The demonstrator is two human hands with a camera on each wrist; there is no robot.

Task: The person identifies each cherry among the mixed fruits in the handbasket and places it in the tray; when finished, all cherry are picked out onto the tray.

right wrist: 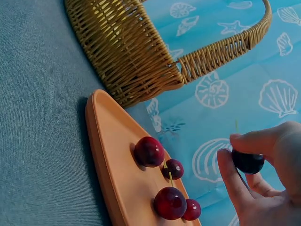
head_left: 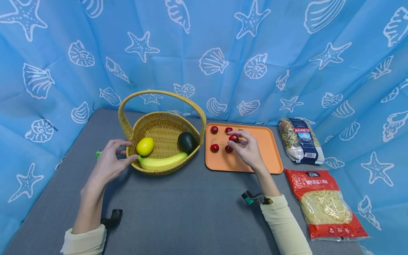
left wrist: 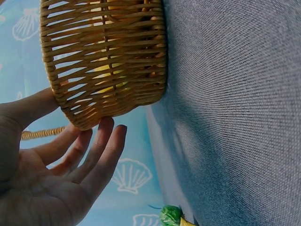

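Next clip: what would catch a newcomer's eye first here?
Probably the right hand pinching a dark red cherry above the orange tray, where four more cherries lie. Left of the tray stands a wicker basket holding a lemon, a banana and an avocado; the left hand touches its rim with relaxed fingers. Two pasta bags lie at the table's right edge.
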